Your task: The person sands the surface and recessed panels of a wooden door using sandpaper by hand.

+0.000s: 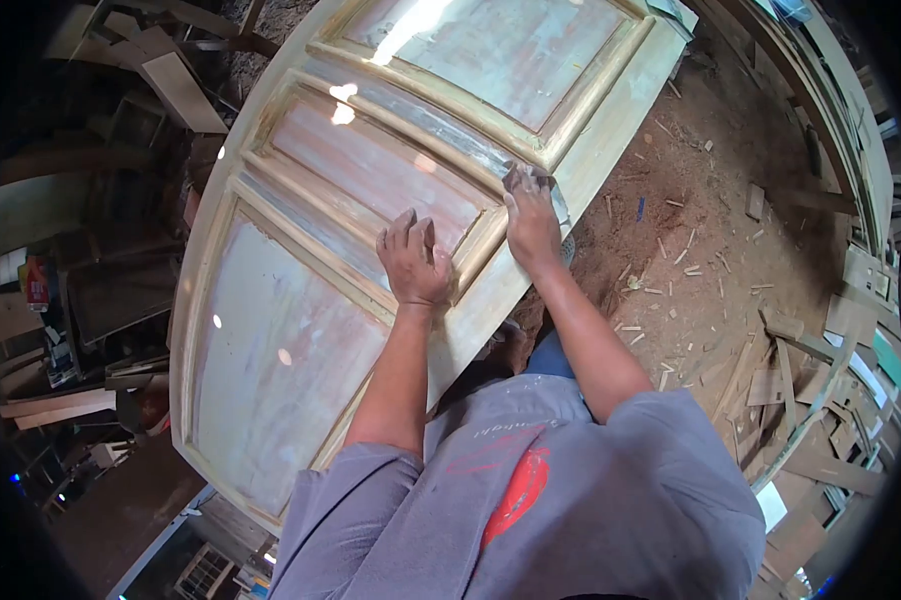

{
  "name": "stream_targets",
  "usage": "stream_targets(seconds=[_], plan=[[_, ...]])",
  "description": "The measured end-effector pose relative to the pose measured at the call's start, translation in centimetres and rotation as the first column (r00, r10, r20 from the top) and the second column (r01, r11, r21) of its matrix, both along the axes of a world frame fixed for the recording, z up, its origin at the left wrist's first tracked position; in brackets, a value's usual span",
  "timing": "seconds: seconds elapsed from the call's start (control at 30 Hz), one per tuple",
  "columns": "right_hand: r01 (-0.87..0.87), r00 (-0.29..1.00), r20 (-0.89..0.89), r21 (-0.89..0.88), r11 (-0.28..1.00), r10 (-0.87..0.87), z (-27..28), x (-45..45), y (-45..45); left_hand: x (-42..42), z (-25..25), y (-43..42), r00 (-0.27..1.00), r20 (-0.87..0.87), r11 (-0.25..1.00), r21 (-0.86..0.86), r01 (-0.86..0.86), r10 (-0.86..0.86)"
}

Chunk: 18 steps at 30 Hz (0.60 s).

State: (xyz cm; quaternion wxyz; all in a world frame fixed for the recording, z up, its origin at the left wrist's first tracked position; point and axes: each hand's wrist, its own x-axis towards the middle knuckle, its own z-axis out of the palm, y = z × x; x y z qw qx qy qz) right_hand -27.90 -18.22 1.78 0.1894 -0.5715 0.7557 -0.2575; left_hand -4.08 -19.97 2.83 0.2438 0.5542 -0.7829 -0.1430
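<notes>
A wooden panelled door (290,350) with a curved outer edge and raised mouldings lies flat before me, its surface pale and patchy. My right hand (532,225) is closed at the near edge of the door, by the corner of a moulding. Under its fingers shows a small grey sheet (560,203), which looks like sandpaper and is mostly hidden. My left hand (412,262) rests on the moulding of the middle panel, fingers bent and apart, holding nothing I can see.
Wood chips and offcuts litter the dirt floor (685,270) on the right. A curved wooden frame (850,130) stands at the upper right. Boards (185,90) and scrap wood crowd the dark left side. More offcuts (830,460) are piled at the lower right.
</notes>
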Motion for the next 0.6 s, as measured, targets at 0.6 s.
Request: stream_targets(seconds=[0.6], plan=[[0.069,0.997,0.035,-0.181,0.981,-0.064,0.2,1.5,3.2,-0.1,-0.3,-0.7,0.999,-0.011,0.998,-0.042,0.043,-0.043]])
